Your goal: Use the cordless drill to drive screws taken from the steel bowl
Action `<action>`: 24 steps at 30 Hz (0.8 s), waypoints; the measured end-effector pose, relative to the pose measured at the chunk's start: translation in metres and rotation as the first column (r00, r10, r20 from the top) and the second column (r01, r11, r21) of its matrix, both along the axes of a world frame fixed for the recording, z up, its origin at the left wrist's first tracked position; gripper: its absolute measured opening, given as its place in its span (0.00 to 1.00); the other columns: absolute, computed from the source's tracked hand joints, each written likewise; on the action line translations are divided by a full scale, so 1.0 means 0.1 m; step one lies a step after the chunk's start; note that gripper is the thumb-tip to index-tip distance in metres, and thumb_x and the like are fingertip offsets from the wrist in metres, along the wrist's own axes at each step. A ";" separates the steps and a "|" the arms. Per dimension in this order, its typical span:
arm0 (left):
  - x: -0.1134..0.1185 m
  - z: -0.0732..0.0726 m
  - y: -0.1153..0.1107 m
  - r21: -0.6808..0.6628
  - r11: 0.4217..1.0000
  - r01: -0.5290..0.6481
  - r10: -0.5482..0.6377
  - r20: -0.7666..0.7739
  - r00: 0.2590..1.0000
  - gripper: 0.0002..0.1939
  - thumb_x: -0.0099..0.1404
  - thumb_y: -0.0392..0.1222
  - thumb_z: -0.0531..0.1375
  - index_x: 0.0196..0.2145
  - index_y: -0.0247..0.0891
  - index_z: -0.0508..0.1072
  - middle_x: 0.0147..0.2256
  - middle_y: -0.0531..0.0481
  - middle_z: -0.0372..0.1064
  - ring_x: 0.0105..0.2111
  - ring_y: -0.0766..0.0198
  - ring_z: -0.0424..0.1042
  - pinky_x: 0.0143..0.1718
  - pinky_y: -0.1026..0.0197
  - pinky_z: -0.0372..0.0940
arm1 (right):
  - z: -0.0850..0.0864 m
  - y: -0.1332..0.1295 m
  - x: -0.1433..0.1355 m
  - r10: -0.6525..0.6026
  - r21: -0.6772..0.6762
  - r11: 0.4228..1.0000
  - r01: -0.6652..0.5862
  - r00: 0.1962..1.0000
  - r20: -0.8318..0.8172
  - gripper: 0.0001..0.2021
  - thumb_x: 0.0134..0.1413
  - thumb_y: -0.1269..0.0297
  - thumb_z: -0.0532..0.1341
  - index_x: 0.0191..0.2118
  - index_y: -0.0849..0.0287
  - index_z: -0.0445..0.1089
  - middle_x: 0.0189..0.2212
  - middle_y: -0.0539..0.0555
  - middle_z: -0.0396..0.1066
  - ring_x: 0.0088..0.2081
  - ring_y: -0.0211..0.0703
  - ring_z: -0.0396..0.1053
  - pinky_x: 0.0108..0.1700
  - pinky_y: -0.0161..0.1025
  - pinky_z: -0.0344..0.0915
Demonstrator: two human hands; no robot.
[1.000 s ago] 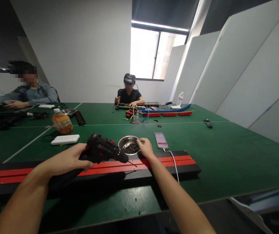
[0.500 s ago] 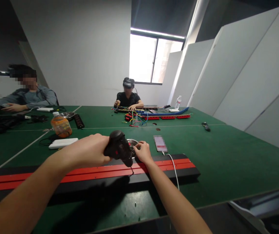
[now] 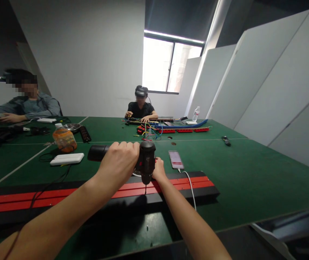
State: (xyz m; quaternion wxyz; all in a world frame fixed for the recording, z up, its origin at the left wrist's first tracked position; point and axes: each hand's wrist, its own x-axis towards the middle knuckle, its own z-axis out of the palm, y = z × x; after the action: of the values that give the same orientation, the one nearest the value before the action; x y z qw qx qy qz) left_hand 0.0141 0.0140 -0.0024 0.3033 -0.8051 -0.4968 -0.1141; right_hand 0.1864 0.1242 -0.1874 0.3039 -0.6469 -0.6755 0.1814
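My left hand (image 3: pixel 120 159) is closed round the handle of a black cordless drill (image 3: pixel 147 159). The drill now stands nearly upright, its thin bit pointing down at the red strip of a long black-and-red bar (image 3: pixel 95 190); whether the tip touches cannot be made out. Behind the drill, my right hand (image 3: pixel 159 169) is at a small metal bowl (image 3: pixel 137 175). Its fingers are mostly hidden by the drill, and so is most of the bowl.
A phone (image 3: pixel 175 159) with a white cable lies beyond the bar. To the left are a white power bank (image 3: pixel 67 159) and an orange bottle (image 3: pixel 64 139). Two people sit across the green table (image 3: pixel 251 177), near coloured wires (image 3: pixel 154 131) and a blue strip (image 3: pixel 194 125).
My left hand has turned the drill more upright and moved it slightly right, bringing its black battery end into sight. The drill now covers my right hand's fingers and most of the bowl.
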 end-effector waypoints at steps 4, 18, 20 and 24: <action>-0.01 0.01 -0.05 -0.016 1.000 -0.009 0.009 -0.008 1.000 0.06 0.61 0.30 0.54 0.34 0.37 0.67 0.29 0.42 0.70 0.31 0.47 0.72 0.32 0.51 0.58 | 0.13 -0.12 -0.06 -0.023 -0.117 0.993 0.023 1.000 -0.004 0.15 0.55 0.52 0.63 0.44 0.53 0.76 0.52 0.61 0.66 0.55 0.57 0.64 0.52 0.48 0.65; -0.34 0.15 -0.17 -0.362 0.931 0.037 -0.004 0.092 0.996 0.14 0.56 0.45 0.65 0.41 0.43 0.73 0.35 0.44 0.75 0.34 0.48 0.75 0.31 0.57 0.58 | 0.19 -0.12 -0.12 0.082 -0.209 0.976 -0.052 0.987 0.139 0.18 0.43 0.56 0.70 0.43 0.52 0.76 0.60 0.59 0.60 0.61 0.62 0.56 0.57 0.54 0.61; -0.46 0.16 -0.19 -0.443 0.895 0.059 0.004 0.142 0.990 0.10 0.58 0.48 0.64 0.38 0.45 0.74 0.33 0.44 0.76 0.32 0.50 0.75 0.29 0.58 0.56 | 0.16 -0.09 -0.12 0.084 -0.209 0.976 -0.055 0.987 0.136 0.14 0.44 0.56 0.70 0.38 0.52 0.78 0.60 0.60 0.59 0.60 0.63 0.56 0.56 0.54 0.61; -0.74 0.08 -0.17 -0.567 0.820 0.081 0.062 0.228 0.972 0.09 0.59 0.51 0.62 0.33 0.45 0.77 0.28 0.46 0.75 0.25 0.55 0.72 0.25 0.60 0.52 | 0.07 -0.02 -0.11 0.088 -0.216 0.975 -0.059 0.988 0.129 0.10 0.42 0.58 0.71 0.34 0.51 0.80 0.63 0.58 0.55 0.61 0.62 0.55 0.58 0.53 0.59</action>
State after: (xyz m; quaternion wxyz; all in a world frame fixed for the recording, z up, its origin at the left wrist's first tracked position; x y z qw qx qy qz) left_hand -0.0600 -0.0032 0.0059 -0.0142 -0.8419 -0.5366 -0.0561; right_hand 0.1756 0.1217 -0.1799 0.1791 -0.6609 -0.6954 0.2182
